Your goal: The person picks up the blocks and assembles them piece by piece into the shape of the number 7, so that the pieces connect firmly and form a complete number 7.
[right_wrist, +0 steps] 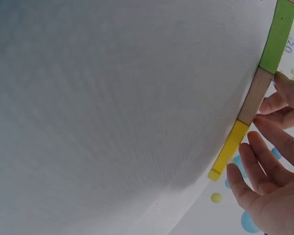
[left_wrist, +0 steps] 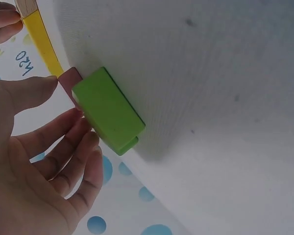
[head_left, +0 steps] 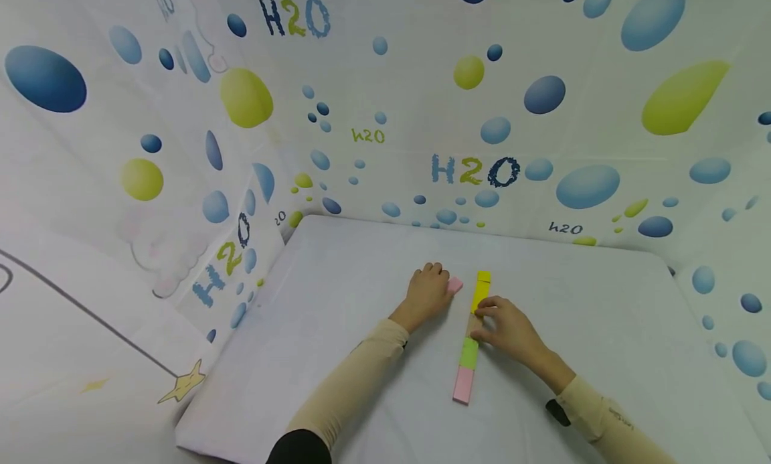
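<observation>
Tabletop (head_left: 337, 276): left fingers (left_wrist: 51, 131) pinch pink block (head_left: 456, 285), right fingers (right_wrist: 280, 140) wooden block (right_wrist: 256, 95).

White walls (head_left: 415, 79) — blue, lime spots (head_left: 587, 187) (and "H2O" lettering (head_left: 470, 172)) — around a white table (head_left: 343, 283).

Soft, diffuse light casts faint shadows on the white tabletop (head_left: 337, 283), and both wrist views look dimmer and greyer.

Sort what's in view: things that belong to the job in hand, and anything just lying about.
Job in hand:
Lined up: yellow block, wooden block, green block, pink block
Second pink block, pinched by the left hand
Second green block, beside it
Right hand, at the wooden block

Just surroundings:
White tabletop
Printed backdrop
</observation>
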The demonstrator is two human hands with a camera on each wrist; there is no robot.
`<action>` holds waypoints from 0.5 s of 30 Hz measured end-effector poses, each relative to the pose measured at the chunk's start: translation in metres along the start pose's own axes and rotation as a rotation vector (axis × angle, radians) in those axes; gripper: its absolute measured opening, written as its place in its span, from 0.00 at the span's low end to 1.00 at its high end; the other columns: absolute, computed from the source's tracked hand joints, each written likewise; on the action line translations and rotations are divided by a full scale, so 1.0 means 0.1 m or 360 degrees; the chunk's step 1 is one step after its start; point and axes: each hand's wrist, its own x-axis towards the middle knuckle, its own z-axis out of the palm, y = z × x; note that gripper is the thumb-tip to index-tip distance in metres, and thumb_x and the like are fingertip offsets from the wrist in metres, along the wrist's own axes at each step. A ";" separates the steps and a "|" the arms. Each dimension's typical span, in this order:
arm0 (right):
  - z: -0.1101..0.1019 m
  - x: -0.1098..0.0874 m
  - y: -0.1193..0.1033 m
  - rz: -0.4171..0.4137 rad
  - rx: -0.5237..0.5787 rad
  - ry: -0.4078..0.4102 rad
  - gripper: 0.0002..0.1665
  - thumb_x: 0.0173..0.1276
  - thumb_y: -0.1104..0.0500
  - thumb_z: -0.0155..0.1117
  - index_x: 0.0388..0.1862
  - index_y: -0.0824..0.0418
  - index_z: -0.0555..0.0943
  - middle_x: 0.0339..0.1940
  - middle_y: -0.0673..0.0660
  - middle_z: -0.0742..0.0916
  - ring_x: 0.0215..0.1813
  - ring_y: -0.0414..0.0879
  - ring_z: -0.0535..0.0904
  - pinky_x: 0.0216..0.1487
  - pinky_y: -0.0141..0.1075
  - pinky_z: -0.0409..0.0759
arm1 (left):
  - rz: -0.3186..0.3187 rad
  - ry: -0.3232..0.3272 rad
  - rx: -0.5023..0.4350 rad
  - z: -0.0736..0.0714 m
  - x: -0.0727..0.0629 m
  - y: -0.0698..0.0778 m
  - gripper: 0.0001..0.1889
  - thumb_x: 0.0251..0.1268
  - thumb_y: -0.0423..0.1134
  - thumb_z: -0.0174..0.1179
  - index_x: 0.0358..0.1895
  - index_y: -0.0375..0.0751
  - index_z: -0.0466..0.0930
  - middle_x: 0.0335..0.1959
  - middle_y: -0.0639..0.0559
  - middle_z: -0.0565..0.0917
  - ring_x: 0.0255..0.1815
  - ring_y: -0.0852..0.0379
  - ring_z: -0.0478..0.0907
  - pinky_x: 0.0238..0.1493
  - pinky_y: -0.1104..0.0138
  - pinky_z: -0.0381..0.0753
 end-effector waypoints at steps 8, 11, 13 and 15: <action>-0.04 0.00 -0.05 0.0015 -0.0061 -0.0020 0.27 0.57 0.51 0.85 0.49 0.68 0.90 0.54 0.61 0.86 0.57 0.59 0.82 0.61 0.55 0.81 | 0.0015 0.0031 -0.0017 -0.01 0.02 0.00 0.17 0.76 0.51 0.62 0.49 0.42 0.87 0.46 0.50 0.84 0.49 0.52 0.79 0.48 0.59 0.82; -0.04 0.01 -0.06 0.0026 -0.0079 -0.0036 0.27 0.57 0.50 0.85 0.49 0.67 0.90 0.54 0.60 0.86 0.57 0.58 0.82 0.60 0.55 0.81 | 0.0022 0.0008 -0.0021 -0.02 0.03 0.01 0.16 0.76 0.51 0.61 0.47 0.41 0.89 0.44 0.49 0.84 0.47 0.52 0.78 0.48 0.60 0.82; -0.04 0.01 -0.06 0.0030 -0.0088 -0.0046 0.27 0.58 0.50 0.84 0.49 0.67 0.90 0.54 0.59 0.86 0.57 0.58 0.82 0.60 0.54 0.81 | 0.0029 -0.0007 -0.0010 -0.02 0.05 0.02 0.16 0.76 0.51 0.61 0.46 0.42 0.89 0.43 0.49 0.84 0.46 0.52 0.77 0.47 0.60 0.81; -0.03 0.01 -0.06 0.0033 -0.0089 -0.0054 0.27 0.58 0.50 0.84 0.49 0.67 0.90 0.55 0.59 0.86 0.58 0.58 0.82 0.61 0.54 0.81 | 0.0032 -0.0014 0.0008 -0.02 0.06 0.03 0.15 0.76 0.50 0.62 0.45 0.42 0.90 0.42 0.50 0.84 0.45 0.53 0.77 0.47 0.61 0.81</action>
